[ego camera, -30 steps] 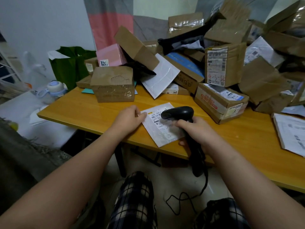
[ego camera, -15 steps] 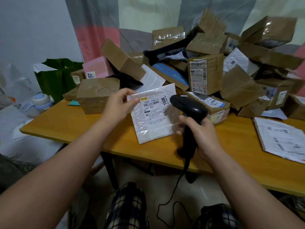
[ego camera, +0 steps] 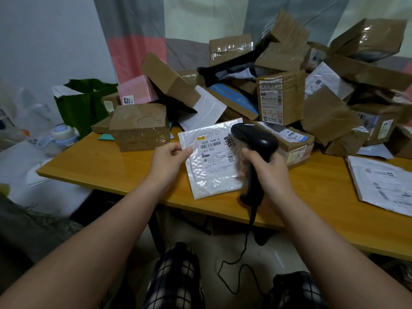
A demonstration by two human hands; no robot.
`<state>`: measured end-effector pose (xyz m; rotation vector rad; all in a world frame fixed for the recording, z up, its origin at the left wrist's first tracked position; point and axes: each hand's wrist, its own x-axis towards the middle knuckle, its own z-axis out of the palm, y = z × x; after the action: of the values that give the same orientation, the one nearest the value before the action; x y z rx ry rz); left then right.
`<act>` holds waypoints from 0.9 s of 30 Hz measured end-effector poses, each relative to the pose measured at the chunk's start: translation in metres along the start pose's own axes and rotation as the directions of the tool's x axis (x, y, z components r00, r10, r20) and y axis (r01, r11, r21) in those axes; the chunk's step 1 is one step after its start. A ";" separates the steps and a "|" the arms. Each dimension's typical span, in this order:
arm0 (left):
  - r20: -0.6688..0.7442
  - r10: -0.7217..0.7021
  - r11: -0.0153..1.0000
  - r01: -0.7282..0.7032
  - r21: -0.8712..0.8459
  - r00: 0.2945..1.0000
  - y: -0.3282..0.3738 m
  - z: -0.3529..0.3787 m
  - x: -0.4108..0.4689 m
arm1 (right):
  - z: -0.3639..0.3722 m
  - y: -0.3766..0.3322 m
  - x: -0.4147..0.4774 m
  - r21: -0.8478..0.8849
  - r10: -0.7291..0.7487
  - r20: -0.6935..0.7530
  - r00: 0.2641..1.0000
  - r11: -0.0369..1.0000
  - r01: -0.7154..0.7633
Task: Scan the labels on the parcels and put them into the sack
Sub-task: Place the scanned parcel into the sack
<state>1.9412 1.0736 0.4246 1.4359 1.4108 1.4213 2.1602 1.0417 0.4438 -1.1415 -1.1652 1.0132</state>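
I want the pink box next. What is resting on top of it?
A brown cardboard box leans tilted over the pink box, at its right top edge. Whether they actually touch is hidden by the overlap.

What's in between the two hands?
In the head view, the white parcel fills the stretch: the left hand pinches its upper left edge, and the right hand grips the black scanner at its right side.

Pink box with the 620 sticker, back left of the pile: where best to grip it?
Probably the pink box by its exposed left and front faces, coming from the front-left; a tilted brown carton leans over its right side, blocking that approach.
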 end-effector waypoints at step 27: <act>-0.064 0.099 0.979 -0.085 0.185 0.993 0.009 0.001 0.022 | 0.009 0.003 -0.025 -0.363 -0.117 0.067 0.991 0.922 0.134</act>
<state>1.9403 1.0933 0.4380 1.5966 1.5728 1.4457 2.1476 1.0192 0.4376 -1.3204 -1.4868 0.7410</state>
